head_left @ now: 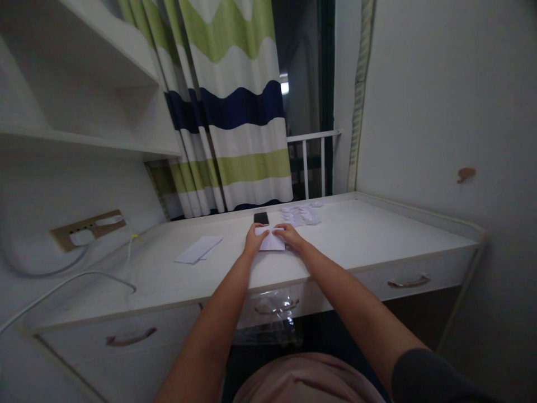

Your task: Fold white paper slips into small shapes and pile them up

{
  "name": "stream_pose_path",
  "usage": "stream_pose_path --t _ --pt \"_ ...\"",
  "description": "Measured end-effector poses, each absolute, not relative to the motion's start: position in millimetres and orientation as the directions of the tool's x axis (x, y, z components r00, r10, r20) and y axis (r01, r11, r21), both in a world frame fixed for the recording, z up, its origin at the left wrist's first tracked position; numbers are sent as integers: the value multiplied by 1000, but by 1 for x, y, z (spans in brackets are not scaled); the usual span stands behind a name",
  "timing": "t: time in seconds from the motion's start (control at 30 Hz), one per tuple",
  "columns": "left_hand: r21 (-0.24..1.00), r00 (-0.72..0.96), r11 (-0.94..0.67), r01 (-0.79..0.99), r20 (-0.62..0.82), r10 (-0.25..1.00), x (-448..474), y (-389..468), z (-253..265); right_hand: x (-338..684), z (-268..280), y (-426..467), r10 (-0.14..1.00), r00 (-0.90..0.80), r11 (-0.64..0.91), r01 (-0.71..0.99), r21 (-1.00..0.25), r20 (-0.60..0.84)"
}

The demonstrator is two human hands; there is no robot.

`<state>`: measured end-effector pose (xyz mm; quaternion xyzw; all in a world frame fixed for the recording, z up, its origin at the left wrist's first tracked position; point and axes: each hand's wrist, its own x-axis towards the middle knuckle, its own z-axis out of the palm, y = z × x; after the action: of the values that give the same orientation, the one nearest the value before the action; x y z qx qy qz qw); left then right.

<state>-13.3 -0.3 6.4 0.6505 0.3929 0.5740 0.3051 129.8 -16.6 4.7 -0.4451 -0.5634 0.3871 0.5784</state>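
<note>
A piece of white paper (272,243) lies on the white desk in front of me, with crease lines on its face. At its left side my left hand (253,239) grips it, fingers curled at the far edge and thumb on top. My right hand (290,235) holds the opposite side in a similar way, its thumb and fingers close together on the paper. Just beyond the hands sits a dark phone-like rectangle (260,218). Several small folded paper pieces (301,215) are grouped behind my right hand. To the left rest some white paper sheets (199,249), partly overlapping.
The desk (369,229) has drawers with metal handles along its front. Clear plastic (277,316) hangs at the middle drawer. White cables run from a wall socket (88,229) on the left. A striped curtain (243,112) hangs behind the desk, and shelves overhang the left side.
</note>
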Motion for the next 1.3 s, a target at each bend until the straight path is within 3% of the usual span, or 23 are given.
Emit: stream_pose_path --t 0.23,0.5,0.73,0.87,1.3 --pt "848 31 -508 149 510 860 -14 -1 7 130 3 -16 949 14 315 15 -949 315" --pt "876 -161 -466 120 481 862 -18 8 2 133 4 -16 941 -6 337 -87 -937 339" --pt "924 -130 -380 -52 371 920 -17 7 4 134 5 -16 933 5 359 -71 -931 359" --pt "954 -7 -284 -100 285 959 -16 3 6 134 5 -15 942 16 336 -52 -940 335" --pt "942 -119 -333 30 334 935 -16 1 9 132 4 -15 916 -39 400 2 -916 400"
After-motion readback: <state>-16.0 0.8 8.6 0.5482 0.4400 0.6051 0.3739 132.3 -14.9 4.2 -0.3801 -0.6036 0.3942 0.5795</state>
